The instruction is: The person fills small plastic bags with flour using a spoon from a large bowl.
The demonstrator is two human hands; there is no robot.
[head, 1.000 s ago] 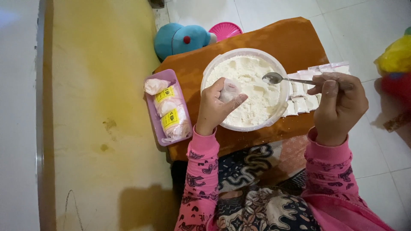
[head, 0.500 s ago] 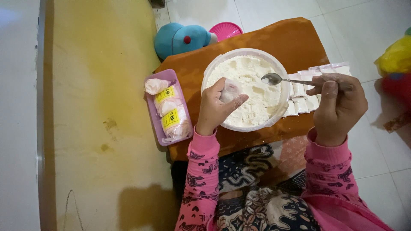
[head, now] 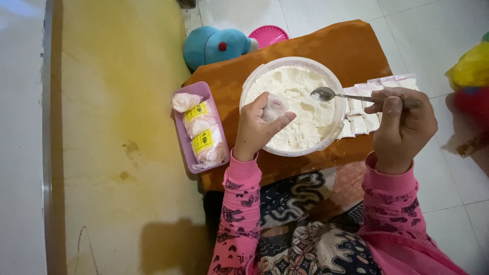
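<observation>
A round white bowl (head: 246,89) full of white flour stands on a small orange-brown table (head: 351,51). My left hand (head: 257,130) hangs over the bowl's near left side, fingers closed around a small clear plastic bag (head: 275,106) partly filled with flour. My right hand (head: 402,127) grips the handle of a metal spoon (head: 326,94), whose bowl hovers over the flour at the right side of the bowl. Both arms wear pink patterned sleeves.
A purple tray (head: 179,133) left of the bowl holds three filled bags with yellow labels. Flat empty plastic bags (head: 364,119) lie right of the bowl. A blue plush toy (head: 214,45) and pink lid (head: 268,35) sit behind. A yellow mat (head: 112,127) covers the floor left.
The spoon has drifted slightly left over the flour. My left hand still holds the small bag in the same place.
</observation>
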